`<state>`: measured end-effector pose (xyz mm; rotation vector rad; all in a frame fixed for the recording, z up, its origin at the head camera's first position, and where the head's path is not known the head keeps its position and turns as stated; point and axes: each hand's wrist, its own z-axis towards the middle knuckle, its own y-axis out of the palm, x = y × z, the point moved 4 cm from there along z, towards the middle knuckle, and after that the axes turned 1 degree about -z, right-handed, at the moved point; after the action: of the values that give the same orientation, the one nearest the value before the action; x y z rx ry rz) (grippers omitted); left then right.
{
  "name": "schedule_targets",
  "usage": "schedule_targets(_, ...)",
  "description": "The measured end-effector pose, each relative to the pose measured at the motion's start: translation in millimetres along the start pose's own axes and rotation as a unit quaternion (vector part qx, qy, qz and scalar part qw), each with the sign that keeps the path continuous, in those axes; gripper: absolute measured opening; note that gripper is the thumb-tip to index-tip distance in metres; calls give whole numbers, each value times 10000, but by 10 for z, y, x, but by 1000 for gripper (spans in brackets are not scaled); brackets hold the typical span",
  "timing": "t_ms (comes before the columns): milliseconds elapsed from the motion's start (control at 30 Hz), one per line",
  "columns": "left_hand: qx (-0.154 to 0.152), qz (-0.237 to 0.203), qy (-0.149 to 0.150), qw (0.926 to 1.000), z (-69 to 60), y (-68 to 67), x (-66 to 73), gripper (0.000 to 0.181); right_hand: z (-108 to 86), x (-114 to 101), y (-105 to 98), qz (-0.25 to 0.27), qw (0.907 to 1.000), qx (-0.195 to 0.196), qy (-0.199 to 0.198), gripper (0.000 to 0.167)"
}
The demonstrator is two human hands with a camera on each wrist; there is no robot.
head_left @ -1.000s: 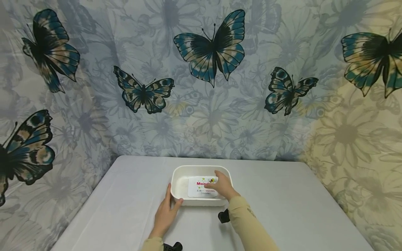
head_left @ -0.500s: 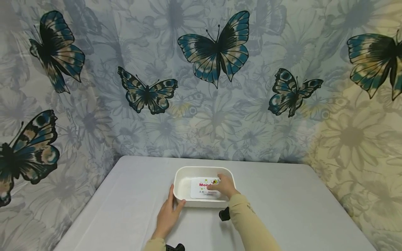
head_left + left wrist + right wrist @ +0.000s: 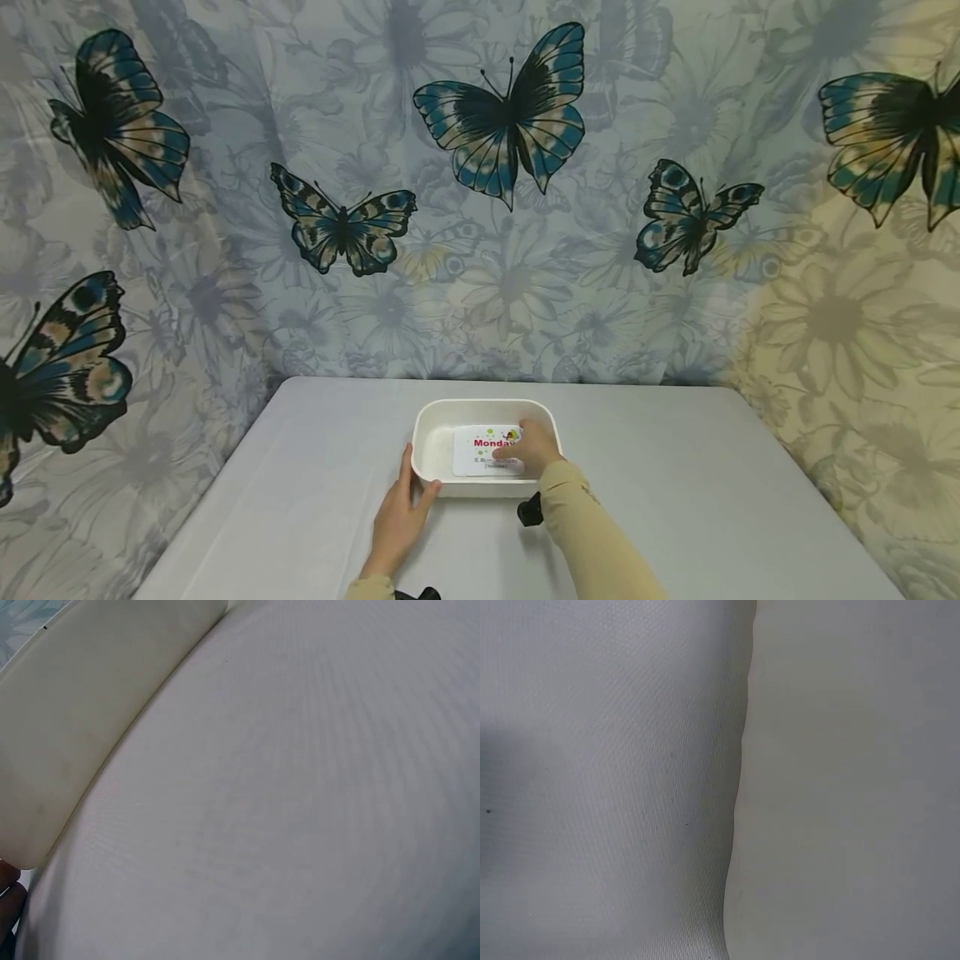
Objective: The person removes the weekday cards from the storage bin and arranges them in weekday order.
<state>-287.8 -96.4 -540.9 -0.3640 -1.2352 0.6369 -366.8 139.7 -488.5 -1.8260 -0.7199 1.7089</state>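
Left hand, thumb and fingers well apart, against white tray

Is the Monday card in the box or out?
In: the card lies inside the white box, with the box's walls around it.

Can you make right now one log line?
left hand: touching white tray, near-left corner | right hand: in tray, over Monday card | card: inside tray | tray: on table

The head view looks forward and down over table and tray; wrist views, close up, share the table.
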Motion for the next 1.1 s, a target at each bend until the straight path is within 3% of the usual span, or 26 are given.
schedule_targets(433,162,70,-7,9998,0,9,-10,76,88,58,64,-440,9989,143,34,89)
schedule_targets(767,140,-23,-7,9999,-6,-2,11,77,64,35,74,-704,9974,-101,99,102)
schedule_targets(1100,120,12,12,9999,-2,-10,17,77,84,33,66,-1003,9946,-227,128,104)
